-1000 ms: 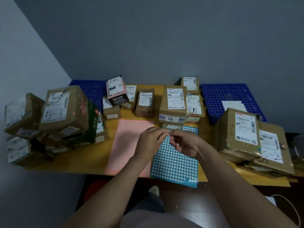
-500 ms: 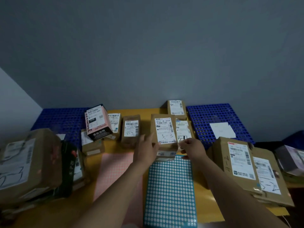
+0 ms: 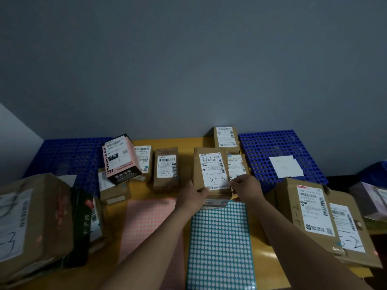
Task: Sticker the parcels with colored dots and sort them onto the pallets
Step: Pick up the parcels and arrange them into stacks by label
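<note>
The table (image 3: 184,143) bears a left pallet (image 3: 69,155) and a right pallet (image 3: 263,147) at its far corners, and a blue dot sheet (image 3: 219,243) at its near edge. Mid-table lies the parcel (image 3: 212,170) marked 3-3. The left hand (image 3: 192,197) grips its near left corner, and the right hand (image 3: 245,188) pinches its label's near right corner.

Left hand (image 3: 193,195): is gripping the near left corner of the 3-3 parcel (image 3: 211,164), thumb lying on top.
Right hand (image 3: 245,188): is pinching the same parcel's near right corner, at the label's edge.
Blue dot sheet (image 3: 219,243): is lying just in front of that parcel, beside the pink dot sheet (image 3: 150,222).
</note>
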